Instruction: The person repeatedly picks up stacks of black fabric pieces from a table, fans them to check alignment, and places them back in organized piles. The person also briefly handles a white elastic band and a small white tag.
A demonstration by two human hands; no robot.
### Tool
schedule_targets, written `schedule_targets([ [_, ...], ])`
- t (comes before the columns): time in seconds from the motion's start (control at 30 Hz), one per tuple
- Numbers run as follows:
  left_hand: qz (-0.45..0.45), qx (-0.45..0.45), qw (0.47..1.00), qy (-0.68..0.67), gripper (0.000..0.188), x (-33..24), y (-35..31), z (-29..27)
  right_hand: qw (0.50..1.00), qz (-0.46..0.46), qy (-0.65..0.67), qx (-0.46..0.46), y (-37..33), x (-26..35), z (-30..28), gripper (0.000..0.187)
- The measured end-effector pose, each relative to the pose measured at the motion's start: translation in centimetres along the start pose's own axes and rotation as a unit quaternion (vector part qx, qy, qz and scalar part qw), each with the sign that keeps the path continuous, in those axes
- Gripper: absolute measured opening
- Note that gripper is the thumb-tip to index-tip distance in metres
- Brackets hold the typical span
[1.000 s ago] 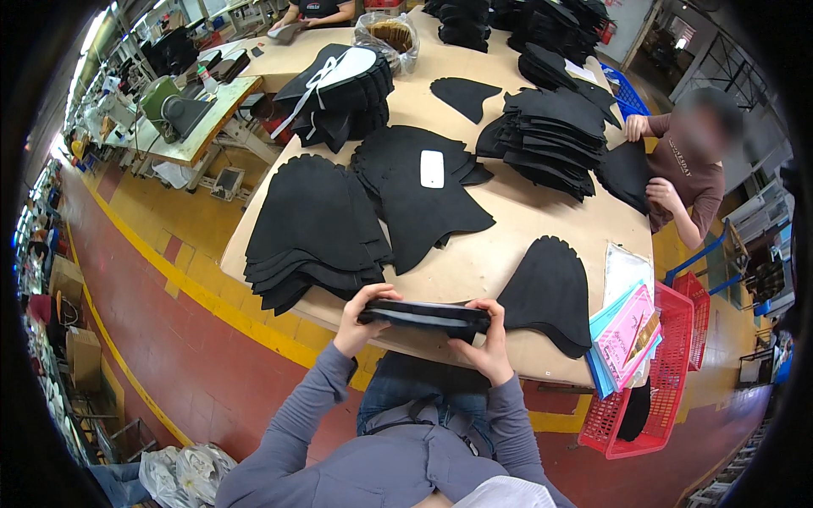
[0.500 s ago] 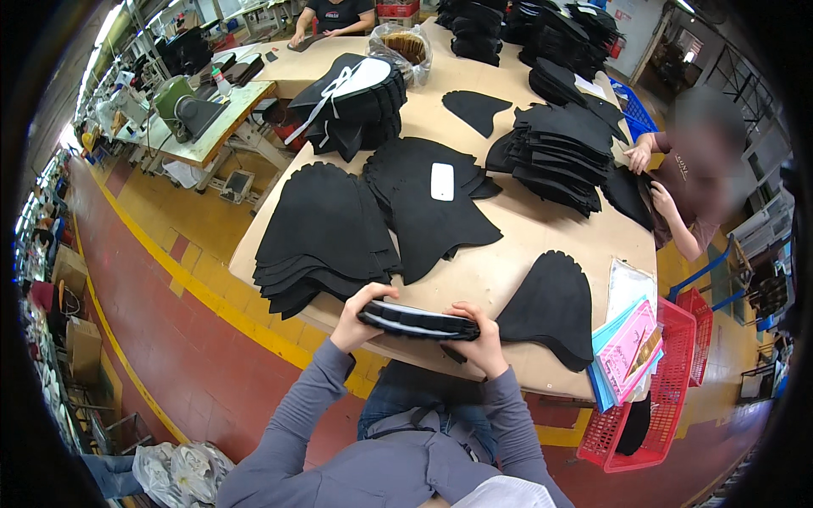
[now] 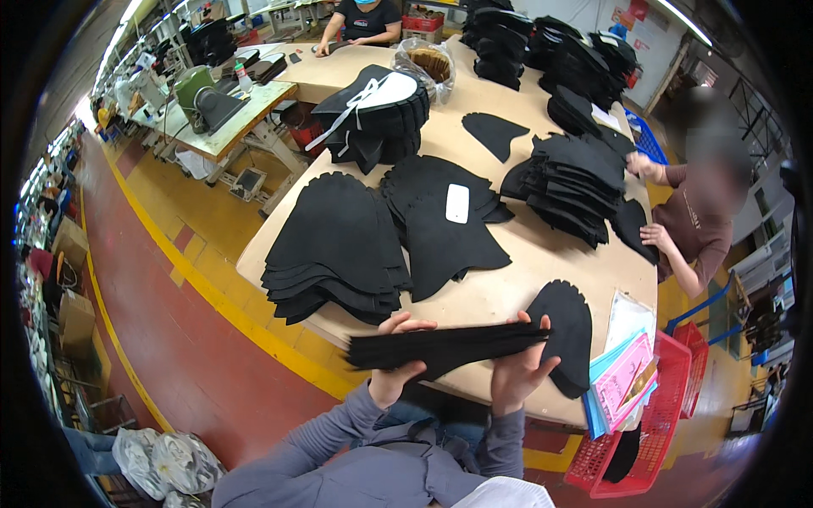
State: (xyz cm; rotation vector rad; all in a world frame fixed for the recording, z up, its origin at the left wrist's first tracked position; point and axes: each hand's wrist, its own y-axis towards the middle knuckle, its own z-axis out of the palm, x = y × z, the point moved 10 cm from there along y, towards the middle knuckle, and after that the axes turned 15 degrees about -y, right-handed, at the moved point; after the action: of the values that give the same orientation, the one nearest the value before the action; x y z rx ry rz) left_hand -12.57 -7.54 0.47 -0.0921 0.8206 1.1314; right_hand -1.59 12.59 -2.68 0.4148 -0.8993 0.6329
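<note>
I hold a stack of black cut panels [image 3: 440,345] edge-on over the near table edge, its layers pressed into a thick band. My left hand [image 3: 391,377] grips the left end, fingers over the top edge and thumb below. Around the right end, my right hand [image 3: 515,377] is looser, fingers spread above and thumb out below. Just beyond lies a pile of black panels with scalloped tops [image 3: 334,241]. A second pile [image 3: 449,237] beside it bears a white card [image 3: 457,203]. Right of my hands, another black panel [image 3: 563,330] is partly covered by my right fingers.
A tied black stack [image 3: 373,114] stands farther back, near a plastic-wrapped bundle [image 3: 428,68]. At right, a co-worker [image 3: 699,220] handles panels beside a tall pile [image 3: 576,182]. Papers [image 3: 622,372] and a red crate [image 3: 669,423] are at the near right corner.
The stack has turned from showing a pale strip to showing black layered edges, and is a little lower. My right fingers have spread. The co-worker's one hand has lifted from the panel.
</note>
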Motion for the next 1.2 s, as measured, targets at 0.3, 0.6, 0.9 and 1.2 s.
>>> schedule_targets([
  [0.3,-0.04,-0.101,0.969,0.222,0.026,-0.2,0.6,-3.5,0.974,0.179,-0.095,-0.1,-1.9,-10.2,-6.4,0.064],
  [0.6,-0.132,0.048,0.936,0.322,0.09,-0.5,2.8,-3.0,0.973,0.128,-0.139,0.134,0.7,-9.6,-4.4,0.07],
  [0.9,-0.061,0.053,0.963,0.256,0.072,-0.5,1.6,-3.5,0.968,-0.009,-0.25,-0.01,2.0,-4.6,-1.7,0.072],
  [1.2,0.037,0.033,0.968,0.246,0.046,-2.2,2.2,-4.4,0.864,-0.064,-0.447,0.224,0.7,-6.6,5.6,0.074],
])
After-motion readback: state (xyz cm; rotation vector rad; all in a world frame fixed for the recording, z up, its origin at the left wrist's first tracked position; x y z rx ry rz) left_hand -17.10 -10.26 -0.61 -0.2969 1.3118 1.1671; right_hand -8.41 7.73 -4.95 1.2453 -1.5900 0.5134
